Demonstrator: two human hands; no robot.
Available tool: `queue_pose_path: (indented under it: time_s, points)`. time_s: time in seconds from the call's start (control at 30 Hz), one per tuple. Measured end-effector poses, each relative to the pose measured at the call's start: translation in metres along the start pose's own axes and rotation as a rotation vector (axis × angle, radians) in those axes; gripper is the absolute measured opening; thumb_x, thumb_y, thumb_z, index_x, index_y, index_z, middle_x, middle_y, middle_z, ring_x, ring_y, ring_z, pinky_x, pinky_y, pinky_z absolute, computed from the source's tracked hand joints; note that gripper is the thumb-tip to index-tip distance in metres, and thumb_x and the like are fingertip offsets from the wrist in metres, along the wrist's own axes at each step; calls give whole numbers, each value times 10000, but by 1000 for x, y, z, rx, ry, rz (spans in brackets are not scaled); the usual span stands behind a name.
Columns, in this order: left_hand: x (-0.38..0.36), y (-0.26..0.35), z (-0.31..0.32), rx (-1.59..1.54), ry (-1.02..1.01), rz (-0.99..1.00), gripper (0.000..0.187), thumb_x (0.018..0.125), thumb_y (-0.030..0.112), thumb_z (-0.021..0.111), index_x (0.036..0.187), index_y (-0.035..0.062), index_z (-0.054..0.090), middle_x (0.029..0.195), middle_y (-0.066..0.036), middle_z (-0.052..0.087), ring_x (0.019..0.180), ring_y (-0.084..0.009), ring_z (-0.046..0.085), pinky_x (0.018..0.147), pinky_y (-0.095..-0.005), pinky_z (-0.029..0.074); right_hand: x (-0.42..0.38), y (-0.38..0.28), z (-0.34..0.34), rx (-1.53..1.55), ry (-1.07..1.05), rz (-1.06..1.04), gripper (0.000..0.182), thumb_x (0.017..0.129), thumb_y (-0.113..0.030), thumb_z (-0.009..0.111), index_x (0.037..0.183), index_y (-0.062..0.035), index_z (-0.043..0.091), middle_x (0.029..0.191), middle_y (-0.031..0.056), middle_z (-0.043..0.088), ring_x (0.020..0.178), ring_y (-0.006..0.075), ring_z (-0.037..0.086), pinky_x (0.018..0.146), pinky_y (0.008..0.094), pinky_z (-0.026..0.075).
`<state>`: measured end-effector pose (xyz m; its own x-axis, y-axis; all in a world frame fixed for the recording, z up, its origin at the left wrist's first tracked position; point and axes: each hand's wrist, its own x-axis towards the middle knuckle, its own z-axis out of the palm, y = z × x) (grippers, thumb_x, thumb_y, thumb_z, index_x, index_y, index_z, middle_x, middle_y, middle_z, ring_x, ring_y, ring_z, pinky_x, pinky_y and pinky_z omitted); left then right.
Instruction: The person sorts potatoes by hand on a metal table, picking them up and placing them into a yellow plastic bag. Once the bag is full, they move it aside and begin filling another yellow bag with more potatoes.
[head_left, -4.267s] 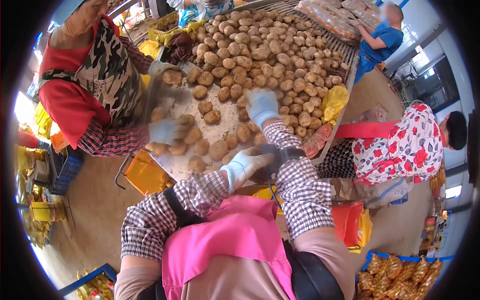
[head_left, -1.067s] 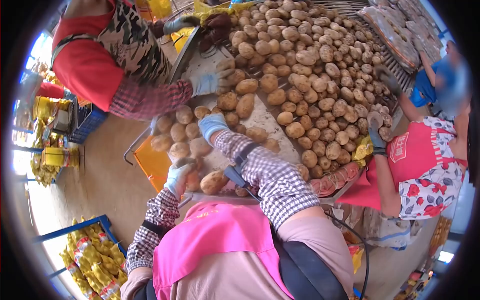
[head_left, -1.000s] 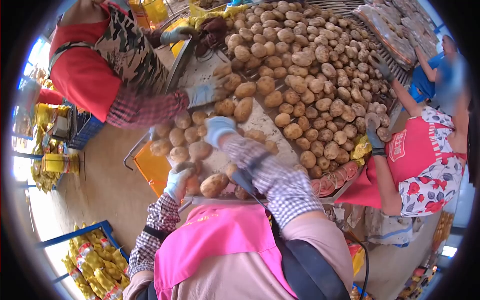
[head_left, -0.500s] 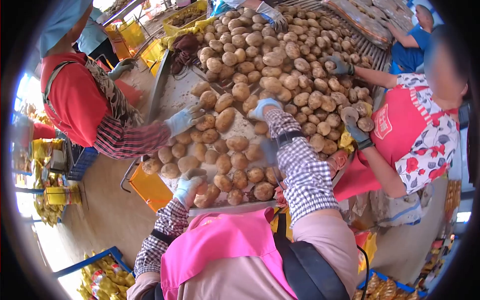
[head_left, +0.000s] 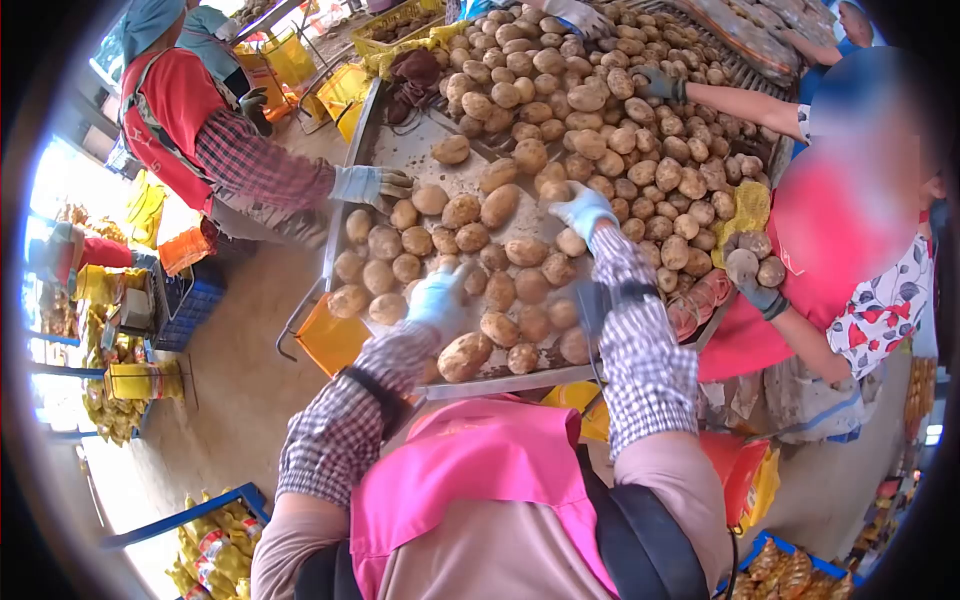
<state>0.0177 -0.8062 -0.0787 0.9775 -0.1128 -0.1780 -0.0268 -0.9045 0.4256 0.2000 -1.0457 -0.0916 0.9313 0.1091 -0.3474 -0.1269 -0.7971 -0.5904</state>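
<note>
My left hand (head_left: 438, 300), in a pale blue and white glove, is over the potatoes near the table's front edge. Its fingers reach forward, slightly blurred, among the potatoes (head_left: 472, 238) spread in front of it. A large potato (head_left: 465, 357) lies just below that hand. My right hand (head_left: 583, 212), gloved alike, is at the near edge of the big potato pile (head_left: 610, 130). Its fingers are extended beside a potato (head_left: 552, 188), and I see nothing clearly enclosed in them. Both hands rest low over the metal table (head_left: 420, 160).
A co-worker's gloved hand (head_left: 372, 186) touches potatoes from the left. Another co-worker's hand (head_left: 757, 283) holds potatoes at the right beside a yellow mesh bag (head_left: 743, 215). A dark red cloth (head_left: 412, 80) lies at the back left. An orange flap (head_left: 330, 335) hangs at the left corner.
My left hand has moved forward and right over the loose potatoes. My right hand stays near the pile's edge. The view has shifted, and the left co-worker leans farther back.
</note>
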Motion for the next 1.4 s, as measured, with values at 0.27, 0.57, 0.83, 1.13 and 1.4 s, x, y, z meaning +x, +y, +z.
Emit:
queue_pose_path:
  time_s: [0.27,0.57,0.83,1.13,1.4]
  points:
    - [100,22,40,443,-266,117,705,723,153,683,1376,116,419,1305,-197,464,1122,-324,576,894,-446,496,-161,55,26,1796,-67,135,583,836,-503,641,1274,-143,508,1135,83,604,928,256,626,603,361,540]
    - [99,-18,48,638,-310,489,440,761,141,630,1195,142,561,1164,-227,554,938,-375,654,763,-442,546,-271,56,33,2004,150,-396,289,812,-338,683,837,-83,548,876,64,569,829,238,589,686,446,562]
    - [-19,131,-28,-133,-220,520,673,699,240,759,1290,102,468,1237,-176,505,1066,-342,572,885,-417,497,-319,86,102,2144,-8,-36,483,870,-396,649,1262,-150,510,1103,33,614,983,165,613,841,354,537]
    - [-71,337,137,246,-914,1300,585,701,221,814,1132,-20,499,1102,-85,591,1056,-203,568,919,-350,454,-443,199,83,2051,783,183,473,920,-350,547,1301,-71,511,1121,100,614,975,245,603,855,393,508]
    - [-86,541,55,-1027,-1015,1119,473,788,75,706,1222,48,522,1123,-88,552,1033,-206,555,820,-315,509,-531,316,-362,1277,1636,-541,651,905,-450,581,1406,-85,384,1322,118,508,1088,254,590,984,409,481]
